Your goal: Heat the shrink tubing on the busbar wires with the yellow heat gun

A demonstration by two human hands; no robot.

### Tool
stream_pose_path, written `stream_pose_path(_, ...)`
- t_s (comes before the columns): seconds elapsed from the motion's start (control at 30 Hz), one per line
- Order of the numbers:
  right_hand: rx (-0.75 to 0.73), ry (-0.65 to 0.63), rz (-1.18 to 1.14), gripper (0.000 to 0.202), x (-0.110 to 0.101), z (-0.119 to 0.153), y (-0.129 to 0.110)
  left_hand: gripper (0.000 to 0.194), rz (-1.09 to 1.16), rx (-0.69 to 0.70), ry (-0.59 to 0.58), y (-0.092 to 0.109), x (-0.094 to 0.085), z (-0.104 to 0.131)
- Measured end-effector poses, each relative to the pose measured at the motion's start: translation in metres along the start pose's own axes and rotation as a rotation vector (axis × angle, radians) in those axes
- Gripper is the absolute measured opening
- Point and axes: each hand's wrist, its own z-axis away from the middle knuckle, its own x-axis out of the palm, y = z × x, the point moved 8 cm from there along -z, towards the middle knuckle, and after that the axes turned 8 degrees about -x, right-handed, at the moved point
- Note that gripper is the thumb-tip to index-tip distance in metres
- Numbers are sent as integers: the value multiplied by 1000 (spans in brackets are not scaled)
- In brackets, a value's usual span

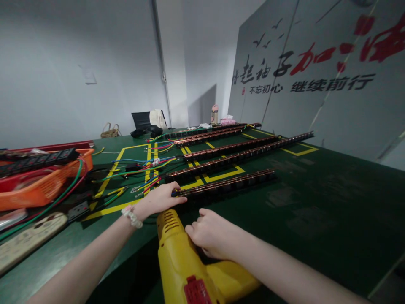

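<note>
Beyond the yellow heat gun (181,258), the left hand (162,200) is pinching a black, copper-lined strip (232,183); beside it, the right hand (212,233) is curling closed.

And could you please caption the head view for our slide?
Left hand at the end of a strip, right hand by a yellow tool, green table.

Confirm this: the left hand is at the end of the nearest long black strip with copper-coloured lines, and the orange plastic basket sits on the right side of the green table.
No, the head view shows the orange plastic basket on the left side of the green table. The left hand is indeed at the nearest strip's end.
</note>
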Motion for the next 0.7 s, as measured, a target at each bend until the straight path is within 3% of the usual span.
stream_pose_path(0.23,-6,22,-57,19,0,1,2,37,-47,-21,43,-4,-1,-26)
stream_pose_path(0.5,-20,42,-53,15,-1,1,3,31,-19,-63,153,-8,-1,-36)
stream_pose_path(0.6,-36,33,-63,15,-2,2,5,33,68,-52,217,-13,-7,-33)
stream_pose_path(0.7,-28,29,-73,15,-2,3,9,31,176,50,393,-21,-22,-7)
